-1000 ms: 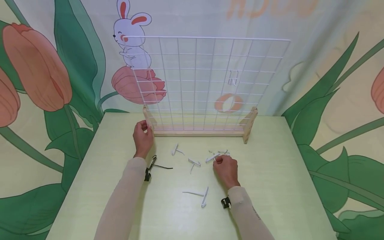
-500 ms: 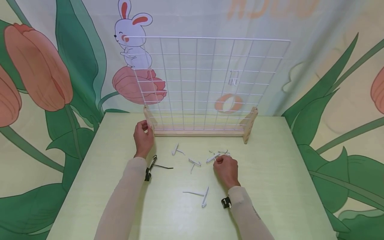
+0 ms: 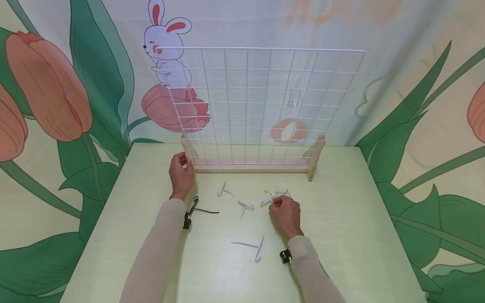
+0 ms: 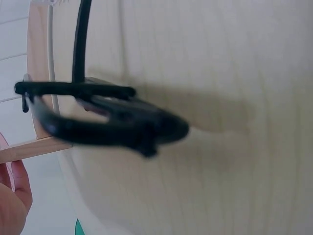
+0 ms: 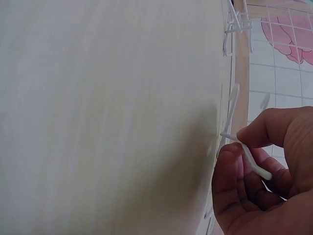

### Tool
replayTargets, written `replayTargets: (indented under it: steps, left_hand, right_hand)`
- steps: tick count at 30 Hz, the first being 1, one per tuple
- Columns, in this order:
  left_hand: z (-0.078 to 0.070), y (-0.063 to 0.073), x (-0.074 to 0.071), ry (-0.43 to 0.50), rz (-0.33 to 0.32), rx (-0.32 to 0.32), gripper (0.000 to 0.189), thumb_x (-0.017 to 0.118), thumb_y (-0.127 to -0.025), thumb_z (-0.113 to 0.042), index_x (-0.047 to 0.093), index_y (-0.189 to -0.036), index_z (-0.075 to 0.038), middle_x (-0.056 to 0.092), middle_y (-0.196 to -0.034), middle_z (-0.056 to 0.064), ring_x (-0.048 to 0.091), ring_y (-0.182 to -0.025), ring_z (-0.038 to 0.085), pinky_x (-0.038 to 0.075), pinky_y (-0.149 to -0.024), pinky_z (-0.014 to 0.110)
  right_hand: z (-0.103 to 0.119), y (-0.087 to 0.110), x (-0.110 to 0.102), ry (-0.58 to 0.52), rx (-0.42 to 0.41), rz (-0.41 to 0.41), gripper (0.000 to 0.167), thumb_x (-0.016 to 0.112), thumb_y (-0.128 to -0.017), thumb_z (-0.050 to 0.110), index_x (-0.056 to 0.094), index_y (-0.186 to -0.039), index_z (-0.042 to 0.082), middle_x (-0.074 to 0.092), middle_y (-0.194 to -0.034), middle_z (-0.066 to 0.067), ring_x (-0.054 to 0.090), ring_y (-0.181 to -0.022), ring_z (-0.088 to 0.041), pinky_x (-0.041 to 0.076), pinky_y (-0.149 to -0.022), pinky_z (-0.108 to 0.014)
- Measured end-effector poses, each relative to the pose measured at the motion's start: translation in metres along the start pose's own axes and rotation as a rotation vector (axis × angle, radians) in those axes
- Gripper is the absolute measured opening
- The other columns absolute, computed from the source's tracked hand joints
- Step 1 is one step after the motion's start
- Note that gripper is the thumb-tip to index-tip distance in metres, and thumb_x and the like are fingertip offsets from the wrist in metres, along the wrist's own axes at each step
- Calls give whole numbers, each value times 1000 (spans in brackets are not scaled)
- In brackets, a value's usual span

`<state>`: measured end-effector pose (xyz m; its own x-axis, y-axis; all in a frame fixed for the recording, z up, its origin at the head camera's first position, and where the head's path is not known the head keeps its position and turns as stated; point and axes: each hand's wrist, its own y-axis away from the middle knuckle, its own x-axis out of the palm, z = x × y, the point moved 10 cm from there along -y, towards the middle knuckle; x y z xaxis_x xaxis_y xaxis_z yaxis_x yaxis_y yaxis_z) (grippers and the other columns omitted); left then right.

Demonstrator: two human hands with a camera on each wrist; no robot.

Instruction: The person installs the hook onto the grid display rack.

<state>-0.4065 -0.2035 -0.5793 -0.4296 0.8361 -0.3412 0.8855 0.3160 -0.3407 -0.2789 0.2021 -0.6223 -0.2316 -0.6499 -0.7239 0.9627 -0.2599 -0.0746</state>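
Observation:
A white wire grid panel (image 3: 257, 105) stands upright in a wooden stand (image 3: 250, 168). My left hand (image 3: 181, 174) grips the stand's left foot (image 4: 36, 149) with its fingertips, partly hidden from view. My right hand (image 3: 286, 214) pinches a white hook (image 5: 254, 164) between thumb and fingers, low over the table. Beside my left wrist lies a black hook (image 3: 202, 210), large and blurred in the left wrist view. Several white hooks lie between my hands, among them one near the stand (image 3: 224, 189), a middle one (image 3: 245, 206) and a front one (image 3: 259, 248).
A small white hook piece (image 3: 294, 99) hangs on the grid's right part. Tiny pieces (image 3: 267, 192) and more white wire (image 3: 283, 192) lie just beyond my right hand. The pale table (image 3: 341, 235) ends at a printed curtain (image 3: 242, 25) behind the grid.

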Motion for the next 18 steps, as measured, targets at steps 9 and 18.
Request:
replayTargets:
  steps: [9,18]
  left_hand:
    - [2,0,-1,14,0,-11,30,56,-107,-12,56,-135,-1,61,-127,21,66,-122,35,60,-97,48]
    - [-1,2,0,8,5,-26,31,56,-108,-13,55,-136,-1,61,-128,21,65,-123,35,60,-99,49]
  right_hand:
    - [0,0,2,-6,-7,29,12,70,-88,14,81,-93,11,79,-84,-2,72,-81,-22,60,-76,-40]
    - [0,-1,5,16,-20,42,10,70,-87,11,79,-90,11,77,-82,-1,71,-81,-22,59,-75,-39]
